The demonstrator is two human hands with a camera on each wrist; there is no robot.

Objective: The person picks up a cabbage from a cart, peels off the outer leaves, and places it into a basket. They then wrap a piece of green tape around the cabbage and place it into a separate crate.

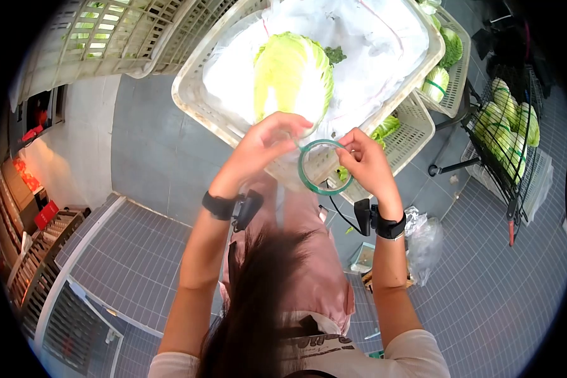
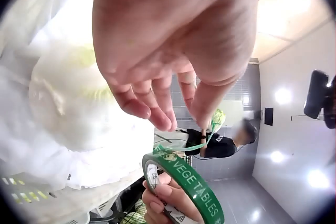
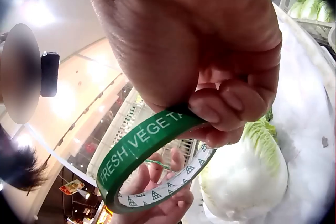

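A roll of green printed tape (image 1: 305,171) is pinched between the thumb and curled fingers of the right hand (image 1: 366,165). The left hand (image 1: 268,145) pinches the tape's loose end between thumb and finger, and a short strip (image 2: 190,148) runs from there to the roll (image 2: 189,182). Just beyond both hands a Chinese cabbage (image 1: 293,79) lies on white plastic lining; in the right wrist view the cabbage (image 3: 244,176) shows its white base beside the roll (image 3: 139,145).
The cabbage's pale crate (image 1: 186,94) has a leaf scrap (image 1: 335,55) inside. Another crate (image 1: 416,135) with leaves stands to its right. Farther right, a black wire cart (image 1: 485,135) carries several taped cabbages (image 1: 503,126). Stacked crates (image 1: 101,44) rise at upper left; a plastic bag (image 1: 425,249) lies on the floor.
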